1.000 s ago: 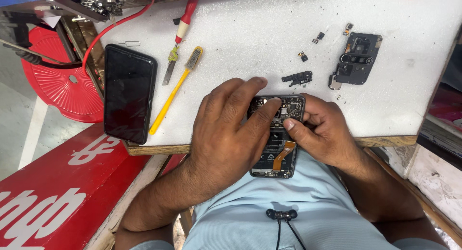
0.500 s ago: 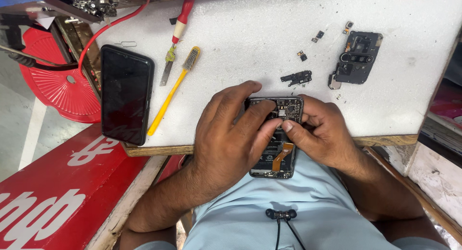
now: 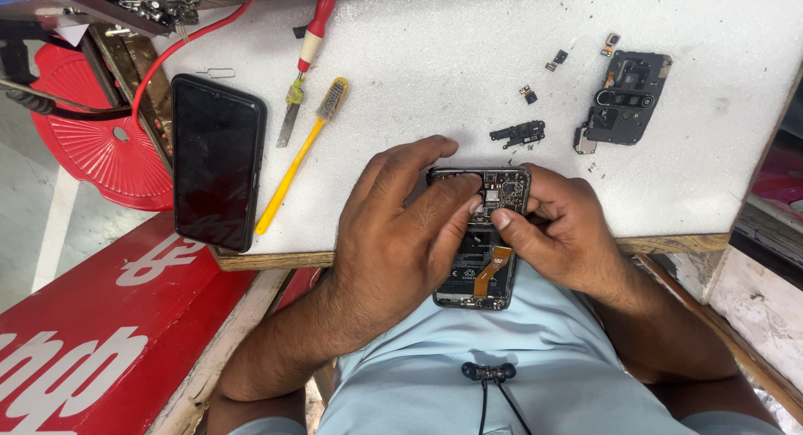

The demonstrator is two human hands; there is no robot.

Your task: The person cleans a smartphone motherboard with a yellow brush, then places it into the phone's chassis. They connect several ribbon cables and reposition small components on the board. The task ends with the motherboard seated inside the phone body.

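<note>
Single head view, looking steeply down, close over white worktop [image 3: 468,75] front edge and lap.

Black phone [image 3: 217,161] (screen up), yellow brush [image 3: 299,157]

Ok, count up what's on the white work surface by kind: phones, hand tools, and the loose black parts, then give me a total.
Phones: 2, the opened phone under both hands and the intact black phone.
Hand tools: 2, the red-handled screwdriver and the yellow-handled tool.
Loose black parts: 6, the camera cover plate, a bracket and 4 small bits.
Total: 10
</note>
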